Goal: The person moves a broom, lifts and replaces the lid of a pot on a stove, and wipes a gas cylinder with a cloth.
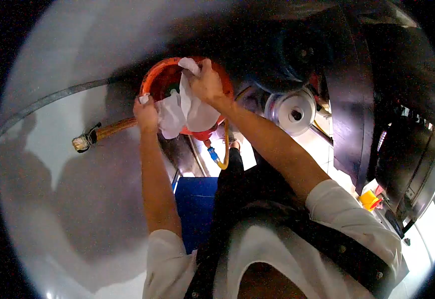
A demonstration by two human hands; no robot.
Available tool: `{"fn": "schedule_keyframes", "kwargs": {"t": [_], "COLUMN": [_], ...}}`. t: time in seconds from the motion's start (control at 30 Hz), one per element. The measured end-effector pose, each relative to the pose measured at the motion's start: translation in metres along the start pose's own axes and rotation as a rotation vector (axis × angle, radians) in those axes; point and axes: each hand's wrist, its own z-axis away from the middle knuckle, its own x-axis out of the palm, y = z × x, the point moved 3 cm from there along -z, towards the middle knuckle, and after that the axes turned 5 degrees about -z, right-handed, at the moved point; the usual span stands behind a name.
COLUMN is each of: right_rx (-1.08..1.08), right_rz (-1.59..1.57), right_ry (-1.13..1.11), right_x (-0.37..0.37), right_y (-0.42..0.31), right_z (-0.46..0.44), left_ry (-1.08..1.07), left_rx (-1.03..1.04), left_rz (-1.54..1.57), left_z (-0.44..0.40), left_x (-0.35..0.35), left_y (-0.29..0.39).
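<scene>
A crumpled white cloth or sheet (195,112) hangs between my two hands over an orange-red round basin (152,74). My left hand (146,113) is closed on its left end beside the basin's left rim. My right hand (207,84) grips its upper part above the basin's right side, fingers pressed together. Whether the white material is cloth or paper I cannot tell. Below the basin are a blue connector (212,153) and a yellow hose (226,144). The inside of the basin is dark and partly hidden by the white material.
A bundled stick handle (112,129) juts out left of the basin. To the right sits a round silvery metal dish (291,112), near dark panels (347,99). A blue box (195,204) stands below, and a yellow and red object (369,200) lies at the lower right.
</scene>
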Motion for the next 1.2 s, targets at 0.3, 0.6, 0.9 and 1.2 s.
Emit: {"fn": "schedule_keyframes", "kwargs": {"t": [0.3, 0.6, 0.9, 1.2], "right_rx": [-0.252, -0.057, 0.091, 0.060], "right_rz": [0.237, 0.149, -0.071, -0.173], "right_ry": [-0.126, -0.261, 0.017, 0.217], "right_x": [-0.054, -0.018, -0.030, 0.021], "right_y": [0.066, -0.004, 0.010, 0.059], "right_z": [0.086, -0.020, -0.021, 0.126], "left_ry": [0.195, 0.270, 0.099, -0.046], "left_rx": [-0.022, 0.135, 0.058, 0.304], "left_rz": [0.693, 0.299, -0.017, -0.159], "left_z": [0.153, 0.048, 0.009, 0.042], "left_x": [0.094, 0.063, 0.036, 0.005], "left_y": [-0.117, -0.080, 0.005, -0.058]}}
